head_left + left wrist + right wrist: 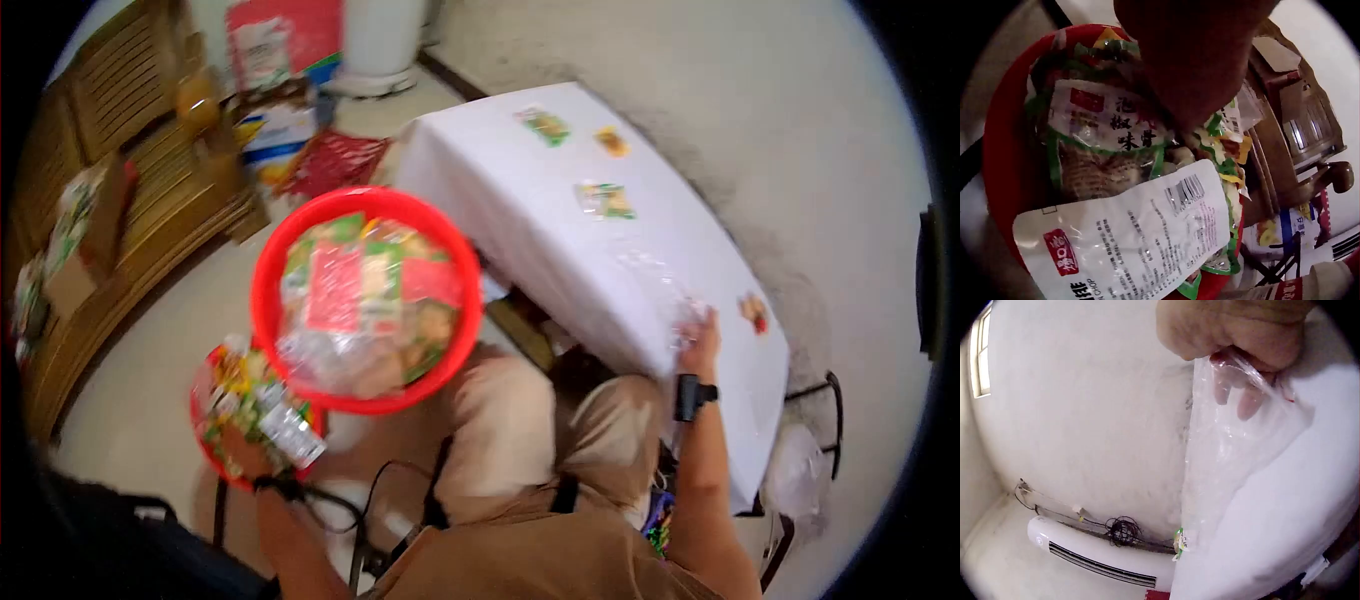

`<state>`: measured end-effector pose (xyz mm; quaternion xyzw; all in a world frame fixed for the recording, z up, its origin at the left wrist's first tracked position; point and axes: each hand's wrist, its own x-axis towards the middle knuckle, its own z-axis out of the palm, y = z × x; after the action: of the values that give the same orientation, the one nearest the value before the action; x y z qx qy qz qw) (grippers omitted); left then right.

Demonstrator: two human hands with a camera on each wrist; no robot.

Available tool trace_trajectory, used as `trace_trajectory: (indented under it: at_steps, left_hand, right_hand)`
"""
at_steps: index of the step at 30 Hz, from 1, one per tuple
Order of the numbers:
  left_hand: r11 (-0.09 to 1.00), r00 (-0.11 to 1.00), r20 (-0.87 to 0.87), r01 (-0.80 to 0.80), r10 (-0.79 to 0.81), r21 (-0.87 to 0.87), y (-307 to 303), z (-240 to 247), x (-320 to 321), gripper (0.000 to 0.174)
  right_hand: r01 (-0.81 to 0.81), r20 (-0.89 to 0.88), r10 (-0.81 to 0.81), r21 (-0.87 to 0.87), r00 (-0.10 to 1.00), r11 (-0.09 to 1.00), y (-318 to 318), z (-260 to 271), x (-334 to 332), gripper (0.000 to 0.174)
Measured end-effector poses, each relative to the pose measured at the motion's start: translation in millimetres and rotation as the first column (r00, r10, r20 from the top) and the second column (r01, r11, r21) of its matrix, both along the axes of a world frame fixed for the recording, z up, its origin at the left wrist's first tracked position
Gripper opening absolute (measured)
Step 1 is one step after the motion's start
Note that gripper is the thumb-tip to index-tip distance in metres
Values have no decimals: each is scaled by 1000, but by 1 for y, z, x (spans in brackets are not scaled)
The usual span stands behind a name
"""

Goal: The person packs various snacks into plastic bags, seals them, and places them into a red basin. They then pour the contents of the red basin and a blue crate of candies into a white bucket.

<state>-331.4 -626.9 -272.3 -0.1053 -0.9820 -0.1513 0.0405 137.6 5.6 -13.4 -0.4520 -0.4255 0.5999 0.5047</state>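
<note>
Only right wrist view shows fingers (1249,405) of right hand (703,345) through clear bag (1219,465), curled in gripping it; left hand (243,455) in red basin (197,400), head-view 8 o'clock, finger opening can't tell.

Glossy clear plastic bag (1219,456), smooth plastic basin (266,290), shiny film packets (1129,231), matt cloth-like table cover (520,200), glossy wooden bench (120,80)

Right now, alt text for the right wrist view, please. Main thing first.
A right hand holds a clear plastic bag over a white tablecloth, with fingers visible through the film. Beyond stands a pale wall with a coil of dark cable and a long white vented unit.
</note>
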Motion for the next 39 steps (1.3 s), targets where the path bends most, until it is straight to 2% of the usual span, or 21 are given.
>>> trace_trajectory:
  at_steps: [1, 2, 3, 5, 6, 7, 8, 9, 11, 13, 15, 18, 22, 24, 25, 27, 31, 33, 35, 37, 39]
  left_hand:
    - [1000, 1000, 4, -11, 11, 23, -2, -9, -3, 52]
    - [996, 999, -3, -38, 38, 75, 3, -24, -6, 50]
    - [987, 997, -8, -79, 81, 141, -1, -36, -11, 48]
    - [931, 981, -23, -173, 191, 321, -20, -59, -18, 45]
    - [961, 973, 177, -181, 145, 208, 1, 14, -2, 37]
    - [891, 955, 11, -281, 297, 357, -7, -22, -10, 33]
    - [807, 962, 5, -232, 273, 543, -6, -18, -15, 32]
    - [803, 962, 7, -234, 275, 548, -3, -6, -11, 32]
    - [646, 931, 136, -335, 339, 686, 5, 14, -5, 32]
    - [735, 933, 25, -300, 359, 608, -7, -19, -5, 34]
    - [898, 974, -76, -167, 215, 407, -8, -20, -3, 43]
    - [959, 931, -300, -132, 206, 249, 7, -21, 9, 59]
    - [953, 952, -266, -70, 152, 296, 56, 21, 48, 77]
    - [974, 992, -10, 129, -129, 189, 71, 20, 72, 87]
    - [974, 991, -11, 130, -130, 188, 77, 20, 80, 87]
    - [970, 957, 229, 208, -176, -123, 85, 19, 94, 86]
    - [984, 978, 118, 176, -171, -30, 69, -4, 92, 60]
    - [975, 977, 29, 212, -211, -70, 53, -18, 88, 65]
    - [928, 989, -40, 148, -143, 341, 41, -10, 87, 50]
    - [939, 983, -173, 109, -54, 327, 38, 3, 82, 38]
    - [781, 961, -109, -137, 254, 609, 40, 25, 75, 35]
  right_hand:
    - [-117, -7, 118, 84, 993, 990, 1, -9, 13, 41]
    - [-51, 63, 38, 218, 997, 975, -8, -13, 7, 39]
    - [-29, 103, 11, 176, 995, 984, 7, -24, 20, 38]
    - [-234, 78, 239, -58, 968, 970, 53, -26, 45, 44]
    - [-155, 82, 161, -77, 984, 985, 47, -19, 24, 47]
    - [-44, 86, 50, -74, 995, 996, 37, -15, 8, 50]
    - [-58, 91, 66, -83, 994, 995, 35, -17, 1, 50]
    - [-45, 119, 50, -43, 992, 998, 29, -11, 4, 51]
    - [-31, 156, 31, -6, 987, 1000, 28, -10, 7, 52]
    - [-130, 149, 130, -10, 980, 992, 34, -12, 12, 52]
    - [-146, 161, 144, 1, 976, 989, 36, -13, 12, 51]
    - [-109, 167, 104, 20, 980, 994, 18, -6, -1, 51]
    - [3, 245, 1, -18, 969, 1000, 18, -4, -3, 48]
    - [-23, 228, 25, -14, 973, 1000, 23, -7, 0, 48]
    - [-45, 211, 45, -6, 976, 999, 24, -7, 1, 48]
    - [-37, 184, 37, -3, 982, 999, 24, -8, 0, 48]
    - [-14, 146, 13, 4, 989, 1000, 19, -7, -2, 49]
    - [-97, 154, 91, 29, 984, 995, 23, -8, 4, 54]
    - [-177, 163, 166, 51, 972, 983, 25, -12, 9, 60]
    - [-121, 163, 107, 78, 981, 990, 10, -4, -4, 56]
    - [-141, 149, 132, 57, 980, 988, 19, -8, 4, 55]
